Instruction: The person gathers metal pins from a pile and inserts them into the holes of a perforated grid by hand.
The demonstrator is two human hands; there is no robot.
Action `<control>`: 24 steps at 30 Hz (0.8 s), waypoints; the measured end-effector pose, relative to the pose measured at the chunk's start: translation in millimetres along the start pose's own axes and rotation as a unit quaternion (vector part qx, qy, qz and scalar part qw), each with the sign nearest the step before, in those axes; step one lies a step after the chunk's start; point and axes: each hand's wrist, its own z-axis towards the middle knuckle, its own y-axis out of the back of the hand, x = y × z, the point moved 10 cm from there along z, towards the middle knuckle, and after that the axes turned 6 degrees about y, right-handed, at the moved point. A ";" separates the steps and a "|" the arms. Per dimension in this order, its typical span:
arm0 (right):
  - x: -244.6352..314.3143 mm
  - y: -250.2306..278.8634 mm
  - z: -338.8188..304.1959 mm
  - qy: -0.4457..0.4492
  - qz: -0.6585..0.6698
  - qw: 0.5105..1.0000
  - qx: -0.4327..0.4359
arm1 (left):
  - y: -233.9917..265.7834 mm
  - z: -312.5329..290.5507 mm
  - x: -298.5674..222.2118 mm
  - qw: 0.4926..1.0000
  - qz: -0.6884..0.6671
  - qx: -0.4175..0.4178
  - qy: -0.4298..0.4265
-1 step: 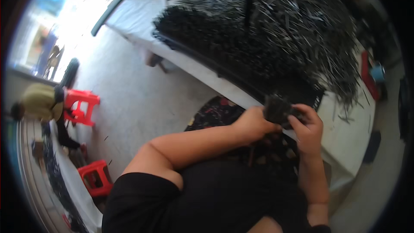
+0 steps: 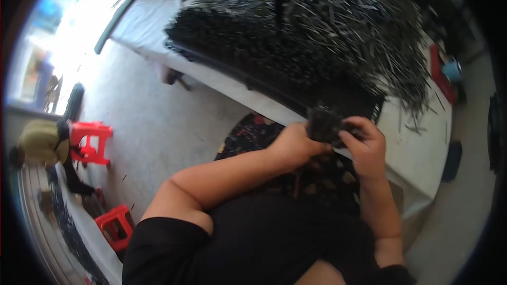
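Observation:
My left hand point(image 2: 297, 146) is closed around a small bundle of dark, thin strips point(image 2: 323, 124) in front of my body. At the bundle's right side my right hand point(image 2: 366, 149) pinches with thumb and fingers. Whatever lies between those fingertips is dark and blurred. Just beyond both hands stretches a long black tray point(image 2: 288, 91), its far-left part packed with short dark pieces point(image 2: 222, 34). The tray's near-right end shows its bare black bottom. Behind it a big loose heap of dark, shiny strips point(image 2: 359, 26) covers the table.
A white-covered table point(image 2: 417, 153) runs from far left to near right. A red object point(image 2: 441, 76) and a blue cup point(image 2: 452, 70) are at its right. Two red stools point(image 2: 91, 142) stand on the grey floor at left, near a bending person point(image 2: 45, 141).
The whole view has shifted slightly, so the table, tray and hands appear a little further left. Both hands keep the bundle between them; the fingers look nearly the same.

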 end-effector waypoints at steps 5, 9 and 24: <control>11.5 -1.8 -2.2 0.020 -0.035 0.999 0.019 | -6.2 3.8 0.5 0.999 0.031 0.010 0.023; -1.1 8.9 -5.8 0.020 -0.038 0.999 -0.003 | -13.1 9.0 5.1 0.998 0.052 0.020 0.018; 47.9 124.6 4.9 0.343 -0.097 0.904 -0.236 | 7.9 21.2 12.9 0.997 -0.012 0.000 0.081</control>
